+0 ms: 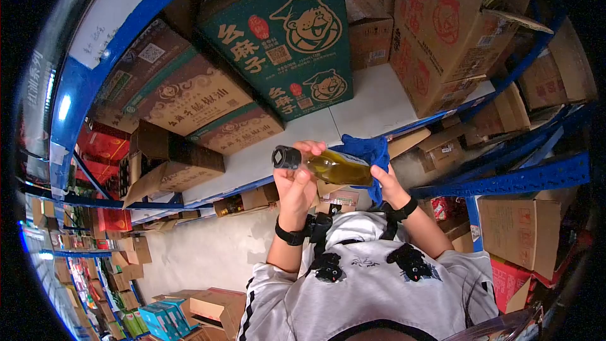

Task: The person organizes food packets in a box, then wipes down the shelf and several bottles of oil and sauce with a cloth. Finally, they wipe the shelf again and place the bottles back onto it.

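Observation:
A glass bottle of yellow-green oil (334, 168) lies nearly level in front of my chest, its black cap (287, 158) toward the left. My left hand (295, 180) is closed around the bottle's neck end, just beside the cap. A blue cloth (365, 149) is bunched over the base end of the bottle. My right hand (390, 188) grips the cloth and presses it against the bottle, thumb on the near side; its other fingers are mostly hidden by the cloth.
A blue-framed shelf (372, 91) ahead holds a green carton (297, 44), brown cartons (442, 31) and purple-beige cartons (196, 98). An opened box (183, 164) sits at its left. More cartons (524, 227) stand at right, and an open box (218, 309) lies lower left.

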Tool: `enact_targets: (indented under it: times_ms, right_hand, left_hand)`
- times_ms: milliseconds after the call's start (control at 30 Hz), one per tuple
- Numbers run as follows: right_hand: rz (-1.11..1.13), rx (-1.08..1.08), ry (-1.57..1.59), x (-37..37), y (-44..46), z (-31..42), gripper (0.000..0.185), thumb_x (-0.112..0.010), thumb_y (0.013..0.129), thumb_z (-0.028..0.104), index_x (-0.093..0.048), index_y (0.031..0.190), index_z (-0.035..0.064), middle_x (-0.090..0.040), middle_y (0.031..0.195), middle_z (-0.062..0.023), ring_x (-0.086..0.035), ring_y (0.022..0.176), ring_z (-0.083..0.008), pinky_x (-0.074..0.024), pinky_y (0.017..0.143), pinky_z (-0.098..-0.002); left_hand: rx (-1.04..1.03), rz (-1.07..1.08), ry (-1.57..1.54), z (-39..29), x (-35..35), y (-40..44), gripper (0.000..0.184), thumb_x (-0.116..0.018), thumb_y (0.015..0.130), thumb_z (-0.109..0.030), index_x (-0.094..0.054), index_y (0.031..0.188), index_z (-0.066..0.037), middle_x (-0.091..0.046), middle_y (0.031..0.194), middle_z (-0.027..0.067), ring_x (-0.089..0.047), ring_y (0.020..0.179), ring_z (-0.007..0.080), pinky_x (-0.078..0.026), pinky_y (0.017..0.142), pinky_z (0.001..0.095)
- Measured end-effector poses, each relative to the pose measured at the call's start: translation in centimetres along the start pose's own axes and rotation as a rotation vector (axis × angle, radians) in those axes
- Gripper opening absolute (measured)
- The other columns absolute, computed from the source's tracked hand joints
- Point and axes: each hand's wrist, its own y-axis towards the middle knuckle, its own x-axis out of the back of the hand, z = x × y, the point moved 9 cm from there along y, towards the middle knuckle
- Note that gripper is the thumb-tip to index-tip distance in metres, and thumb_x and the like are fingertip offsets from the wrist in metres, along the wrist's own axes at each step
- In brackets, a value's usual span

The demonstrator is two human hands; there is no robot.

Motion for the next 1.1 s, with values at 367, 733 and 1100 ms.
enact_targets:
  times_ms: [367, 733, 1100]
  right_hand:
    - [0.106, -0.254, 0.561, -4.3, 0.0, 0.1, 0.056, -0.043, 0.090, 0.045, -0.039, 0.129, 0.0052, -0.048, 0.126, -0.0130, -0.049, 0.114, -0.0273, -0.0371, 0.098, -0.0408]
    - [-0.076, 0.516, -0.373, -5.3, -2.4, 7.9, 0.073, -0.071, 0.073, 0.025, -0.033, 0.128, -0.0043, -0.043, 0.127, -0.0149, -0.043, 0.117, -0.0242, -0.0302, 0.101, -0.0356]
    - [0.029, 0.678, -1.437, -11.2, -4.2, 7.6, 0.072, -0.073, 0.061, 0.045, -0.052, 0.111, -0.0015, -0.040, 0.116, -0.0209, -0.032, 0.114, -0.0461, -0.0149, 0.103, -0.0579]
  left_hand:
    - [0.331, 0.181, 0.437, 2.3, -3.1, -1.4, 0.088, -0.077, 0.065, -0.005, -0.025, 0.135, -0.003, -0.038, 0.134, 0.0146, -0.037, 0.124, 0.0239, -0.030, 0.103, 0.0369]
    - [0.231, 0.077, 0.037, 2.3, -3.8, -1.2, 0.114, -0.075, 0.062, -0.049, -0.003, 0.142, -0.009, -0.021, 0.143, 0.0185, -0.024, 0.132, 0.0314, -0.024, 0.106, 0.0433]
    - [0.269, -0.092, -0.023, 2.6, -2.3, -0.9, 0.110, -0.033, 0.062, -0.085, -0.021, 0.137, -0.005, -0.037, 0.132, 0.0192, -0.036, 0.124, 0.0352, -0.031, 0.102, 0.0463]
